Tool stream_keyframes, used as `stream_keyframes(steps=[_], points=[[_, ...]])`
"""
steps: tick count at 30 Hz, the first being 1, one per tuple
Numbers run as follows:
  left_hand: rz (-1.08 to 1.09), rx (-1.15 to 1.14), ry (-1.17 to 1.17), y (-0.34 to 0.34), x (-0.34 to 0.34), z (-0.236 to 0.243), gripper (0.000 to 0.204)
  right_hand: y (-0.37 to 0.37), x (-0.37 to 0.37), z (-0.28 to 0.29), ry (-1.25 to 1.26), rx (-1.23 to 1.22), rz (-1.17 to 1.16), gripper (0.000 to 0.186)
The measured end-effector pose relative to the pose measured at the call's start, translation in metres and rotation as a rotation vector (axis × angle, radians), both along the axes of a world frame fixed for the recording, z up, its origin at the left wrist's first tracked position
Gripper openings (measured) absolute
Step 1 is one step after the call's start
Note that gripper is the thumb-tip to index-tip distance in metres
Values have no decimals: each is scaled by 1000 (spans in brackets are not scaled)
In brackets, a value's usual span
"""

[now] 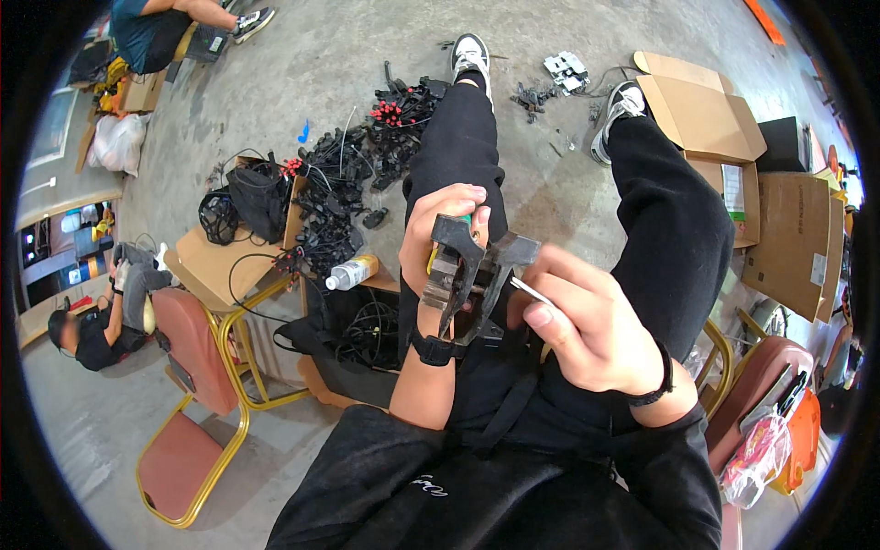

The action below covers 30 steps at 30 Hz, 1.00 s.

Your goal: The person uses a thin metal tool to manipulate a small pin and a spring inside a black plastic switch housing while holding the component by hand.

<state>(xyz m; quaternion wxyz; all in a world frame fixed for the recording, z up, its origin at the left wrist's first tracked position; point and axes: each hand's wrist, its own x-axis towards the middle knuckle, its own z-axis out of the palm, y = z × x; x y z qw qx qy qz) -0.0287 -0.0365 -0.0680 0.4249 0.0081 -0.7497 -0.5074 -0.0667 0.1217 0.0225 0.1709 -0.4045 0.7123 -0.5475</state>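
Note:
My left hand (pixel 442 218) is wrapped round a dark bracket-like device (pixel 467 275) with black arms and bare metal blocks, held above my lap. Bits of green and yellow show between the device and the fingers. Close on its right, my right hand (pixel 587 325) is closed, pinching a thin pale stick (pixel 530 291) between thumb and forefinger. The stick's tip points up and left toward the device; I cannot tell whether they touch. Part of the right fingers is blurred, and the device's underside is hidden.
A heap of black cabled parts (pixel 339 183) lies on the floor left of my leg, near a bottle (pixel 352 272) and a cardboard box (pixel 206 270). An open carton (pixel 697 115) stands right. Chairs (pixel 192 348) flank me. Two other people sit at the left.

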Motion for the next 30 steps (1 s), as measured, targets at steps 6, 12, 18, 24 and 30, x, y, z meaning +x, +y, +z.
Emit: stream_keyframes(steps=[6,12,18,24,30], points=[[-19,67,14,2,1,-4,33,5,-2,11,-703,-65,262,45],[-17,65,16,2,0,-4,33,5,1,5,-1208,-181,342,47],[-9,76,-8,5,-1,-2,30,4,-7,0,-1761,-356,463,46],[-19,65,-15,3,0,-1,29,1,2,12,-1162,-131,173,35],[-15,46,-7,2,-1,-1,29,0,0,0,88,69,-69,14]])
